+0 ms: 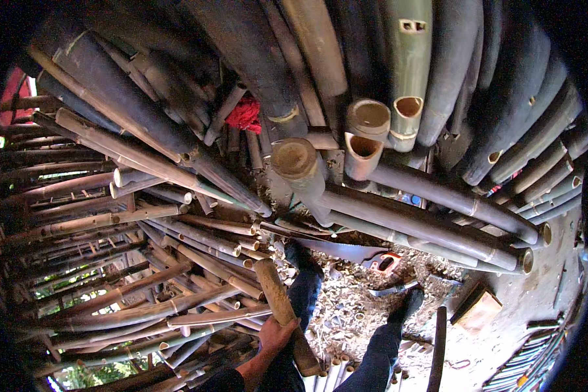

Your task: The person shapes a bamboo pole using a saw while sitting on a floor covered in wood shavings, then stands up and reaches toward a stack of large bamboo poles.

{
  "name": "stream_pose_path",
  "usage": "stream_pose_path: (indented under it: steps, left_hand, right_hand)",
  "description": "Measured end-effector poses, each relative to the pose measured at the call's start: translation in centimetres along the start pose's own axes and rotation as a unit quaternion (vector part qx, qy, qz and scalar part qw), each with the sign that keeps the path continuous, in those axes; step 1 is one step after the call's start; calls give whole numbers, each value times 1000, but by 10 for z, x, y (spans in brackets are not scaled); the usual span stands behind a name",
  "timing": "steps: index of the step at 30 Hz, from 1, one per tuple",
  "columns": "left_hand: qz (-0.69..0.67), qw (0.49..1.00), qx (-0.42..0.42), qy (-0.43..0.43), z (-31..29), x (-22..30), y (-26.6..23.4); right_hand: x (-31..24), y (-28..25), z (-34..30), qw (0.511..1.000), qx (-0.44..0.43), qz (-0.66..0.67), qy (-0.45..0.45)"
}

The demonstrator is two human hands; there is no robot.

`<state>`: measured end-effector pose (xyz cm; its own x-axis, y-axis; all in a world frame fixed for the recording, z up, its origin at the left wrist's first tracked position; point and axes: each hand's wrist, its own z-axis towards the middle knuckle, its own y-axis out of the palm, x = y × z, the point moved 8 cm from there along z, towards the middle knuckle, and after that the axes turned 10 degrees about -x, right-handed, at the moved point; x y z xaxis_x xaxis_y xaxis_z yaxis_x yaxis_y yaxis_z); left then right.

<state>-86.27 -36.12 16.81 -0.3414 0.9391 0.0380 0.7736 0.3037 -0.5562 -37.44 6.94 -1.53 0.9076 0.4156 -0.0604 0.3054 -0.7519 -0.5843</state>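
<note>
My left hand, at the bottom centre, is closed around a short, thick piece of brown bamboo. The piece leans with its upper end to the left and its lower end by my legs. My right hand is not in view. Just beyond the bamboo piece, a handsaw with an orange and black handle lies on the ground between and ahead of my feet. A long-bladed tool rests near my right foot, its details unclear.
Bamboo shavings cover the ground around my feet. Thick bamboo poles lie across ahead, with two notched upright posts beside them. Bamboo poles are piled at left. A wooden block and a dark curved stick are at right.
</note>
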Motion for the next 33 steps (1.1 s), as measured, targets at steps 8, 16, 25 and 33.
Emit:
stream_pose_path:
  steps: [8, 16, 25, 33]
  left_hand:
    - [1, 1000, -21, -7, -1, 23, 12]
    - [74, 997, 0, -10, 1, 13, 28]
    - [106, 994, -2, -6, 4, 19, 31]
    - [73, 997, 6, -17, 12, -4, 31]
  right_hand:
    - [-130, 80, 201, 916, 199, 346, -28]
    - [-151, 46, 181, 914, 302, 251, -97]
    - [-147, 57, 195, 964, 261, -44, -28]
    - [-150, 73, 205, 949, 312, 27, -35]
